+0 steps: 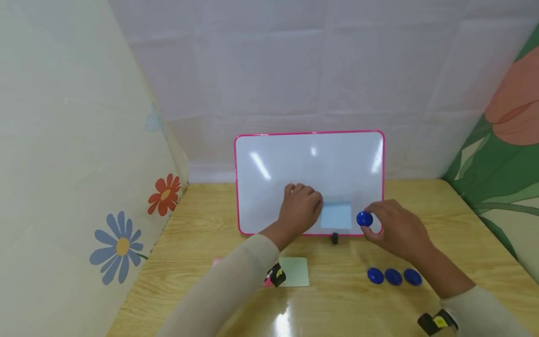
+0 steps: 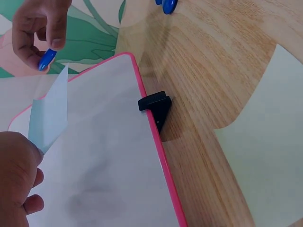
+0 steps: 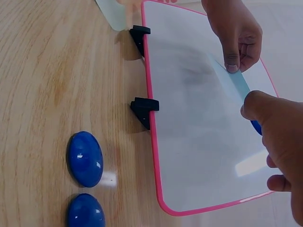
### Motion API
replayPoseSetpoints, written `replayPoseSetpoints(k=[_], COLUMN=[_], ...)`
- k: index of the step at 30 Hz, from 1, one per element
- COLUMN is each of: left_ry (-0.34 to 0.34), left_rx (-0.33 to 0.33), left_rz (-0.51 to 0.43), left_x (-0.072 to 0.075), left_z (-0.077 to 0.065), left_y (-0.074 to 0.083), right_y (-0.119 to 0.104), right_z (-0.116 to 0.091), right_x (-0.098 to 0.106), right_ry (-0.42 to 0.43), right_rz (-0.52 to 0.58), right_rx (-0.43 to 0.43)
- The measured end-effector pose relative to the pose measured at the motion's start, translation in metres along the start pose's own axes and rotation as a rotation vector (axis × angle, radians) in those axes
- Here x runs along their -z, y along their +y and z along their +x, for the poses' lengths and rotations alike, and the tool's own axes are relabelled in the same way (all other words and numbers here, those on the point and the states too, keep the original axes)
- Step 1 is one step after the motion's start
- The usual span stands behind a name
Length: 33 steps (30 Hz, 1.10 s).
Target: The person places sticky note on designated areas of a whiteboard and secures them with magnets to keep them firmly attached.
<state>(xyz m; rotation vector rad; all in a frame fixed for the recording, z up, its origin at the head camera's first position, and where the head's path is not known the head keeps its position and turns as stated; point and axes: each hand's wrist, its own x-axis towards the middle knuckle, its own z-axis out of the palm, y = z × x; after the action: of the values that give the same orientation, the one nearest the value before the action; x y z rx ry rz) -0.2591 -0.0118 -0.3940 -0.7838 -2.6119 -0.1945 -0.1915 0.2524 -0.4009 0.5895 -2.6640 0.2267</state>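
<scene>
A light blue paper note (image 1: 336, 216) is held by its left edge between the thumb and fingers of my left hand (image 1: 300, 210), in front of the whiteboard (image 1: 269, 187). In the left wrist view the note (image 2: 50, 113) is bent near one edge and stands off the board. To its right, my right hand (image 1: 397, 229) pinches a round blue magnet (image 1: 364, 218) between thumb and fingers, close to the board's lower right corner. The right wrist view shows the magnet (image 3: 256, 126) partly hidden behind that hand.
Three more blue magnets (image 1: 393, 276) lie in a row on the wooden table (image 1: 337, 304). A pale green note (image 1: 295, 271) and a partly hidden pink note (image 1: 216, 261) lie near my left forearm. Black supports (image 3: 144, 105) hold the board's lower pink edge.
</scene>
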Motion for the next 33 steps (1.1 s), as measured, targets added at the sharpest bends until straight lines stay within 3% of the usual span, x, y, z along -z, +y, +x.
replayPoseSetpoints(k=[14,33], left_ry=[0.026,0.004], left_rx=[0.008,0.014], left_rz=[0.005,0.04], left_x=[0.006,0.012], left_z=[0.01,0.023], left_y=[0.001,0.001], right_y=[0.002,0.002], right_z=[0.011,0.019], right_x=[0.004,0.012], right_ry=[0.036,0.086], right_rz=[0.003,-0.001], right_rx=[0.011,0.031])
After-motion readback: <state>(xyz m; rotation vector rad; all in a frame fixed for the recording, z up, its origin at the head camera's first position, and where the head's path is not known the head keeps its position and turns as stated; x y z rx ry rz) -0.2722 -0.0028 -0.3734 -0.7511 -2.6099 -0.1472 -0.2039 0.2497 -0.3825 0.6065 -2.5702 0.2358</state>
